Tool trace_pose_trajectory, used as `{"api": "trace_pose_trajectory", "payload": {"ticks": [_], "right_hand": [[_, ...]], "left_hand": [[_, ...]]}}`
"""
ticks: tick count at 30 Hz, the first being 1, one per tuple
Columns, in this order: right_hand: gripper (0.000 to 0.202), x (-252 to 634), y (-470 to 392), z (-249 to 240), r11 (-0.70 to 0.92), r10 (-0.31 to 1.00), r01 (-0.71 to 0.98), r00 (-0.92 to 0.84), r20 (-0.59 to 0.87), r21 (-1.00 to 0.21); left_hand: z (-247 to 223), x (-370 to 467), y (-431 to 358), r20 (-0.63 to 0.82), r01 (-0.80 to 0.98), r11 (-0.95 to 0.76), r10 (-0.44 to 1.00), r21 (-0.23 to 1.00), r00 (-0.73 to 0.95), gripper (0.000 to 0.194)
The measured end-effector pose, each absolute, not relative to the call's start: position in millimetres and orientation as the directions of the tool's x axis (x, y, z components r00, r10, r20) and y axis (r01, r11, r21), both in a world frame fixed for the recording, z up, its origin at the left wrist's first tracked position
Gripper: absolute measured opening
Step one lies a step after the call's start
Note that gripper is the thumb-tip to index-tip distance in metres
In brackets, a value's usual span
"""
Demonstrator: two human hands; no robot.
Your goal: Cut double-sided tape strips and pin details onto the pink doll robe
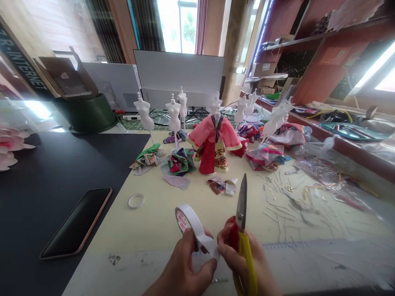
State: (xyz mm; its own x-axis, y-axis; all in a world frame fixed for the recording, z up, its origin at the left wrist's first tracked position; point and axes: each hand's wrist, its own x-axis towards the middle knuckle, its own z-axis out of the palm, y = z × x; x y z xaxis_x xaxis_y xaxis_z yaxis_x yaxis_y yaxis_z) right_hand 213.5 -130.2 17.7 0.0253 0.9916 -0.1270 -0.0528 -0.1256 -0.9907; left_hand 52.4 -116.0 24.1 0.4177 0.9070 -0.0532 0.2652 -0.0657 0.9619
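Note:
My left hand point(186, 266) is closed around a roll of white tape point(194, 222), thumb on the tape's loose end. Close beside it, my right hand point(236, 255) holds a pair of scissors point(244, 233) with yellow and red handles, blades upward and closed. Its thumb and forefinger also pinch near the loose end of the tape. Beyond both hands, a miniature dress form wears a pink and red robe point(216, 138). Small patterned fabric scraps point(222, 186) lie before it, and a thin white ring point(136, 201) rests to the left.
A phone point(76, 223) lies on a black mat point(22, 182) at left. Several white dress forms point(173, 116) stand among fabric bundles point(178, 161). Chains and fine strips point(285, 201) are scattered at right. A monitor point(181, 74) stands behind, with a green pot point(87, 113) at back left.

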Motion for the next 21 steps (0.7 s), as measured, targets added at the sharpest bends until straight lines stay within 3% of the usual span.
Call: {"api": "trace_pose_trajectory", "payload": {"ticks": [10,21], "right_hand": [[0.027,207,-129,10,-0.079,0.995,-0.068,0.05,-0.082,-0.995],[0.021,203,-134,9,-0.039,0.996,-0.026,0.082,-0.041,-0.999]], "left_hand": [[18,54,-113,-0.076,0.121,0.027,0.903,0.992,0.424,0.012],[13,53,-111,-0.015,0.04,-0.002,0.907,0.999,0.421,0.021]]}}
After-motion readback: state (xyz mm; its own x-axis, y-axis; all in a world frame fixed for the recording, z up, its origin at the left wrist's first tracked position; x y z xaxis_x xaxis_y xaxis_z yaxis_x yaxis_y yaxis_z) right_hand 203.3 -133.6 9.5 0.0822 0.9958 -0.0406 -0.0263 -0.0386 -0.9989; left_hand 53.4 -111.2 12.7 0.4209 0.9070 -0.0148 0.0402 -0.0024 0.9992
